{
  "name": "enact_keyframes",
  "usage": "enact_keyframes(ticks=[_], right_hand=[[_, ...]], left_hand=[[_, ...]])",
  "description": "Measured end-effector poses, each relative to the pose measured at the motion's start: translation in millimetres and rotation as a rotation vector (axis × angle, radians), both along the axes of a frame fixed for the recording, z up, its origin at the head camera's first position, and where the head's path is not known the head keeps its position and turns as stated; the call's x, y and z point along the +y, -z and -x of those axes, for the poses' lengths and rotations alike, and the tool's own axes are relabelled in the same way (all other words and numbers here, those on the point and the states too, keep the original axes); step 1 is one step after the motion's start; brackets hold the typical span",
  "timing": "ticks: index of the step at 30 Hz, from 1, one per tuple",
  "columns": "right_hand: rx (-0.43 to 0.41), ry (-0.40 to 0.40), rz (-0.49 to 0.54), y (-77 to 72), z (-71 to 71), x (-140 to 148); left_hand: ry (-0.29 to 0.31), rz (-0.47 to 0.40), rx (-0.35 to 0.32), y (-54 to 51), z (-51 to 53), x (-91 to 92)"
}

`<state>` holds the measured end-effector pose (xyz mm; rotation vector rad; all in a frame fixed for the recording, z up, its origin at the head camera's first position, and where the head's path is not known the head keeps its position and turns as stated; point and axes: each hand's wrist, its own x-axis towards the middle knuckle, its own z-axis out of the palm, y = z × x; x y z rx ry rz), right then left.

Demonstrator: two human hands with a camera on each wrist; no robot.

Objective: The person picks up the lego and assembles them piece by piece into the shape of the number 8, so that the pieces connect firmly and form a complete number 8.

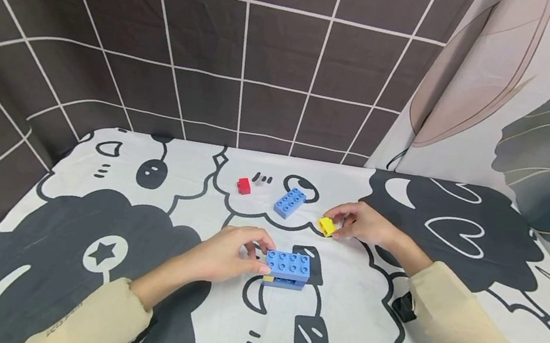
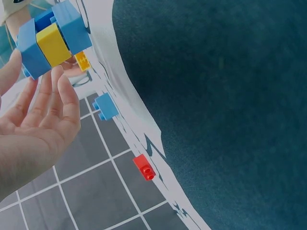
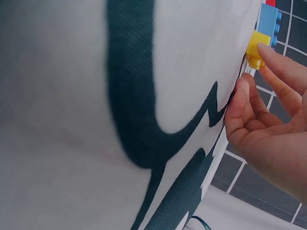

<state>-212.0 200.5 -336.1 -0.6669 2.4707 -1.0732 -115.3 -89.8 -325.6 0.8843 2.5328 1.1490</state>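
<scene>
My left hand (image 1: 233, 254) pinches the left end of a toy building brick stack, between thumb and fingertips. The stack has a blue top brick (image 1: 287, 265), a small yellow brick (image 2: 53, 45) in the middle at the left end, and a blue bottom brick (image 2: 72, 26). My right hand (image 1: 360, 223) has its fingers at a loose small yellow brick (image 1: 326, 226), which lies tilted on its side with studs facing sideways. In the right wrist view the index fingertip touches this brick (image 3: 259, 45); the far fingers' contact is partly hidden.
A loose blue brick (image 1: 289, 203) lies beyond the stack, left of the yellow brick. Farther left is a small red brick (image 1: 244, 186). All stand on a white cloth (image 1: 219, 329) with black cartoon drawings. A dark grid-patterned curtain (image 1: 283, 48) rises behind the table.
</scene>
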Motion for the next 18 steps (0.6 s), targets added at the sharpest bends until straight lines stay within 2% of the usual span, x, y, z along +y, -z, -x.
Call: enact_keyframes(ticks=[18], right_hand=[[0.082,-0.021,-0.048,-1.7,-5.6,-0.2]], left_hand=[[0.006,-0.009,-0.006,0.5,0.4,-0.5]])
